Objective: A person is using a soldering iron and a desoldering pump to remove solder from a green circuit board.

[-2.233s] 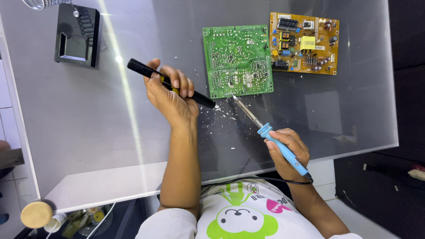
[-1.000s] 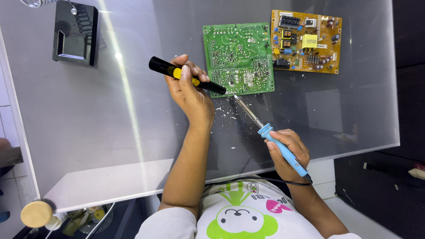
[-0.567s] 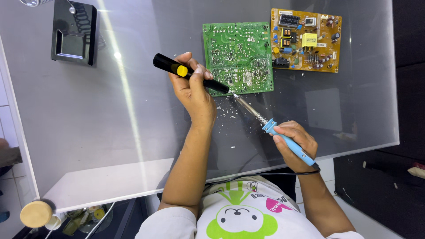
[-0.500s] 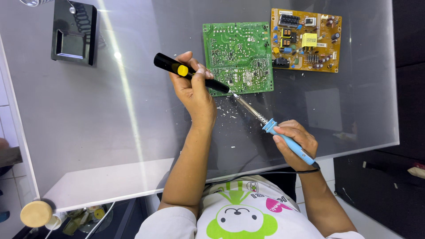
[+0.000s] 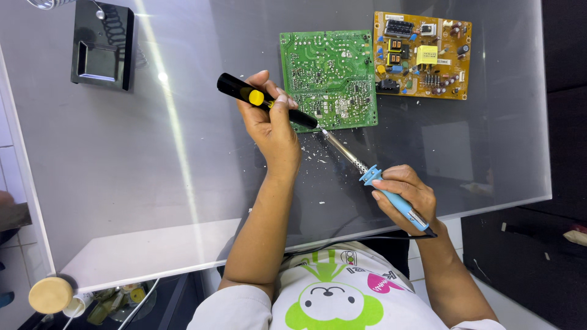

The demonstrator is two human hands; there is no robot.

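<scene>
My left hand (image 5: 272, 125) is wrapped around a black desoldering pump (image 5: 264, 101), its tip touching the green circuit board (image 5: 329, 79) at its lower edge. My right hand (image 5: 406, 197) grips a blue soldering iron (image 5: 373, 175), tip just below that edge, beside the pump's.

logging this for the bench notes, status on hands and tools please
Left hand grips black pump tool. Right hand grips blue soldering iron. Both tips meet at green board lower edge. Nothing in the way.
</scene>
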